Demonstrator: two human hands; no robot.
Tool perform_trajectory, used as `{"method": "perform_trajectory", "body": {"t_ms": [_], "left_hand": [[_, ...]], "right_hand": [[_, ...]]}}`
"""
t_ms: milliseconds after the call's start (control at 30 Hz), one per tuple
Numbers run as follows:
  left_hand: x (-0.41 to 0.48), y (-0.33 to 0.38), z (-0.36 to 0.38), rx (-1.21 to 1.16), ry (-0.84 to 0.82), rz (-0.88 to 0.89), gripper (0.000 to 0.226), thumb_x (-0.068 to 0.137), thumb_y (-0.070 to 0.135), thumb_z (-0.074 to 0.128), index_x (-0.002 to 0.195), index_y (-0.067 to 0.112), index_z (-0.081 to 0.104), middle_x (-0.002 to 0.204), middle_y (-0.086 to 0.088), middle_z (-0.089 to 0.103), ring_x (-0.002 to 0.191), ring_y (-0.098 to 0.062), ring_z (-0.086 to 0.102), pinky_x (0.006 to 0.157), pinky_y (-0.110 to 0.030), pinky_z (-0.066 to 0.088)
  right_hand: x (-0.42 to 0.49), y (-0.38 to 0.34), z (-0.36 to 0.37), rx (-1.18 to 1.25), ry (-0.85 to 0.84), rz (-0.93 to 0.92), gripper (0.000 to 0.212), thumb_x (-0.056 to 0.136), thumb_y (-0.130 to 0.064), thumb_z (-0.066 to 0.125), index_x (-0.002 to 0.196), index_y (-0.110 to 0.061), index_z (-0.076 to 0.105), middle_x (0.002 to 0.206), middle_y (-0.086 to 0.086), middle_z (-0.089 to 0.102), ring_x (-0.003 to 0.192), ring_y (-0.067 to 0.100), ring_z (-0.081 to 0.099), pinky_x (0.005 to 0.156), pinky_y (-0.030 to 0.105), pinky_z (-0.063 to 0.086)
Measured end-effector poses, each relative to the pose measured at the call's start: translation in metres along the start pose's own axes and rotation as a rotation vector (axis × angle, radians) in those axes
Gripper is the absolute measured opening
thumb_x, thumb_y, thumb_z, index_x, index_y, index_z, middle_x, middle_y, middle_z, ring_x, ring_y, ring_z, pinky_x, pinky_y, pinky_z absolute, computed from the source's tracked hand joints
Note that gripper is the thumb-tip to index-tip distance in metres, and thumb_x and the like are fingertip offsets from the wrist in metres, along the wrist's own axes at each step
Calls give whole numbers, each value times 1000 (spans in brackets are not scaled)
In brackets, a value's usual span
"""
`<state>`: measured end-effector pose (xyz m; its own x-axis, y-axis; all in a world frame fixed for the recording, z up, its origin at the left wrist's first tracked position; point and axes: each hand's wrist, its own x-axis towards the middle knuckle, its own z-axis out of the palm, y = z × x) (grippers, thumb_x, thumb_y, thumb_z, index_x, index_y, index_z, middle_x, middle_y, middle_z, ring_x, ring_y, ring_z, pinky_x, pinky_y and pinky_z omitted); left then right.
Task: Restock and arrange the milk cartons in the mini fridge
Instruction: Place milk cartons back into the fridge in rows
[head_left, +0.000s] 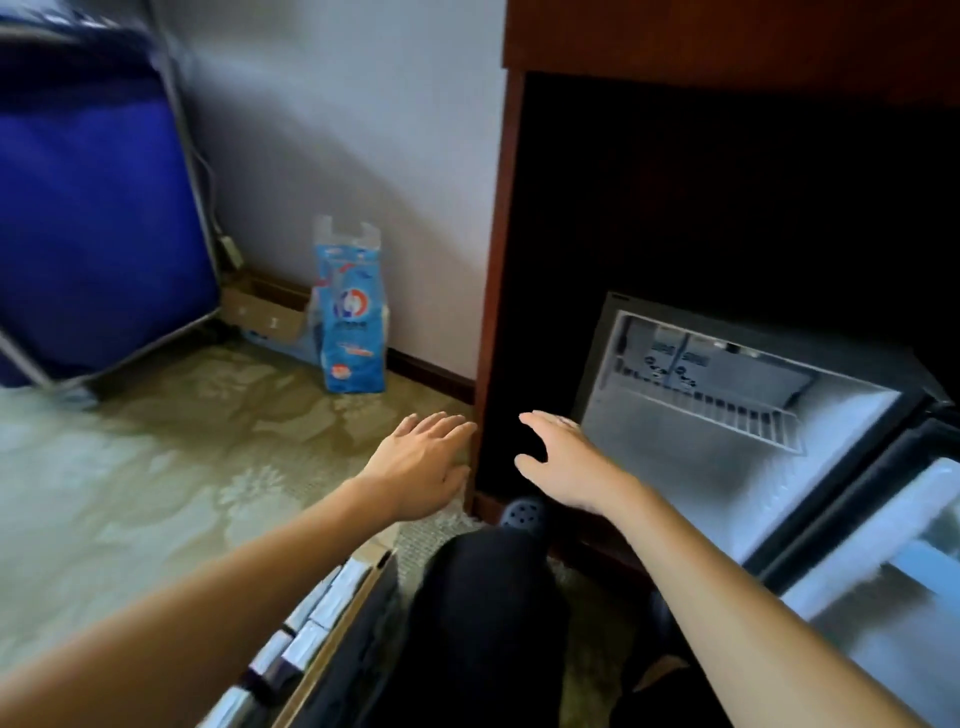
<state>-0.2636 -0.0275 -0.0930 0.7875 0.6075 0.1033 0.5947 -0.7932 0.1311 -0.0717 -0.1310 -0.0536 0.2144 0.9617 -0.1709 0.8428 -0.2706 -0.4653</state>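
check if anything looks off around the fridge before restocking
Nothing looks spilled or broken. The mini fridge stands open and no cartons show inside, its wire shelf bare. Both hands, left hand and right hand, are empty.

No legible text anywhere
The blue and white plastic pack (352, 317) by the wall carries a round red and blue logo with print too blurred to read; marks on the fridge (727, 415) back panel are likewise unreadable
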Motion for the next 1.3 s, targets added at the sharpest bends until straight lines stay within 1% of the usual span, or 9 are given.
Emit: {"method": "perform_trajectory", "body": {"t_ms": [167,333,500,633,700,800,933,1100,1300], "left_hand": [[-83,-52,-2,-10,-8,-145,63,100,45,43,157,26,23,163,5,24,152,-15,14,123,-39,9],[-154,-87,25,-61,-8,-284,56,103,46,38,155,27,29,161,4,28,150,-15,20,122,-35,14],[-218,-108,79,-145,-91,-504,55,102,43,41,154,28,30,160,4,30,148,-17,26,122,-37,19],[-258,-112,123,-237,-156,-640,48,99,40,47,146,28,43,152,3,43,141,-18,38,118,-39,30],[-272,-111,142,-267,-156,-675,43,98,39,49,140,27,49,145,4,49,135,-18,44,113,-38,35],[-280,-104,164,-282,-134,-734,40,98,37,51,135,23,54,146,0,44,130,-21,47,107,-37,40],[-281,-99,183,-208,-87,-827,39,94,40,54,127,19,57,137,-6,43,121,-24,48,102,-38,43],[-276,-96,199,-137,-91,-878,53,92,43,53,136,13,49,141,-8,38,128,-27,38,110,-41,35],[-267,-89,209,-156,-63,-1003,48,86,37,59,129,17,49,137,-8,34,128,-29,33,114,-46,19]], "right_hand": [[12,-84,40,-43,-138,-94,67,99,-35,51,158,-17,24,165,1,18,152,21,13,121,35,16],[27,-145,111,-105,-265,-160,70,99,-38,50,158,-16,21,164,4,20,151,24,13,122,41,19],[28,-162,204,-87,-389,-180,54,98,-28,49,150,-17,37,153,9,39,143,30,30,116,44,31],[30,-154,259,-92,-487,-140,61,99,-27,51,155,-14,30,158,10,33,146,29,28,119,43,28],[31,-152,277,-111,-498,-145,60,99,-27,52,154,-14,32,157,9,35,146,28,29,118,44,30],[31,-143,298,-192,-511,-138,52,98,-26,54,146,-14,40,149,10,43,140,29,34,113,44,37],[29,-137,317,-280,-508,-148,56,96,-26,58,148,-17,40,149,10,41,141,29,32,111,44,36],[29,-141,334,-291,-476,-122,54,93,-24,63,143,-15,43,145,12,35,134,28,35,107,41,40],[26,-142,345,-346,-391,-113,55,96,-23,61,143,-10,37,147,14,29,134,32,31,109,40,37]]}}
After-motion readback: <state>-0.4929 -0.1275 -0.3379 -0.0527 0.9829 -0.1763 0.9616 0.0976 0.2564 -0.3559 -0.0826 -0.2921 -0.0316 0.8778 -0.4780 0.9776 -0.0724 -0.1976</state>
